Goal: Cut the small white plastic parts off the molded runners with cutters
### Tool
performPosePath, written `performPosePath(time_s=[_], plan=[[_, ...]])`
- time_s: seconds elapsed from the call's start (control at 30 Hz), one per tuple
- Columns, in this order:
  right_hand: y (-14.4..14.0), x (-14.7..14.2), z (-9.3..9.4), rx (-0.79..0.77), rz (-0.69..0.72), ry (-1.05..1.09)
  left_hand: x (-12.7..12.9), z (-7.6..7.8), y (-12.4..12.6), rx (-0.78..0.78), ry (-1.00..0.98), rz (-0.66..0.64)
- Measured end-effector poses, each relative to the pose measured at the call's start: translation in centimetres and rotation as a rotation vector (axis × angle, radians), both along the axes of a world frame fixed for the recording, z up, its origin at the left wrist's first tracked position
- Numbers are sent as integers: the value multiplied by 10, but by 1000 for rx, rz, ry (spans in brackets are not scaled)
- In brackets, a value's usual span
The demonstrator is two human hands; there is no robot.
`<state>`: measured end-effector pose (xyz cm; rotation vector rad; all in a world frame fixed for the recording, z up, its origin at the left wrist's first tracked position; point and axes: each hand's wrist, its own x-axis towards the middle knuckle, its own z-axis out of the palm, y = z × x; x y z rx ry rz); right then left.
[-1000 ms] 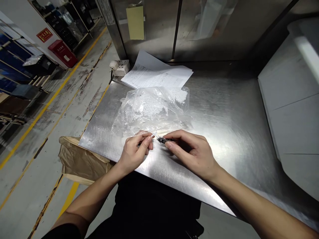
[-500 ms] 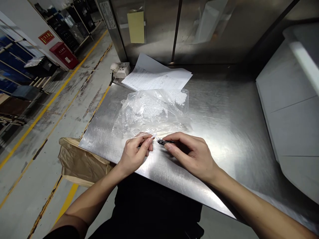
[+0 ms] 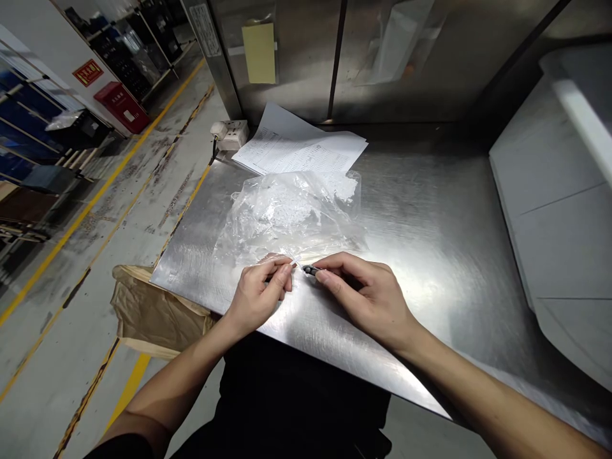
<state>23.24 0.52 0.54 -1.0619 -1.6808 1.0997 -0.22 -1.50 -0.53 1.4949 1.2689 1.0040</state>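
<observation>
My left hand [image 3: 262, 291] pinches a tiny clear part between thumb and forefinger, just above the steel table [image 3: 430, 210]. My right hand [image 3: 368, 294] holds a small dark part [image 3: 310, 270] at its fingertips. The two parts nearly touch, tip to tip, between the hands. Right behind them lies a crumpled clear plastic bag [image 3: 291, 213] with several small white pieces inside.
Printed paper sheets [image 3: 301, 150] lie at the back of the table beside a white power socket [image 3: 231, 134]. A pale machine housing [image 3: 559, 191] fills the right side. A brown paper-lined box [image 3: 153, 312] stands on the floor at the table's left corner.
My right hand has closed in slightly on the left, so the dark part now sits closer to the clear one. The view shifted a little.
</observation>
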Motion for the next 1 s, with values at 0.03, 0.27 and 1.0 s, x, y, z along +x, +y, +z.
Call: performPosePath(time_s=[0.03, 0.27, 1.0], plan=[[0, 0, 0, 1, -4, 2, 0, 0, 0, -5, -3, 1], [3, 1, 1, -4, -44, 27, 3, 2, 1, -32, -39, 30], [8, 10, -3, -89, -209, -86, -132, -11, -102, 606, 641, 613]])
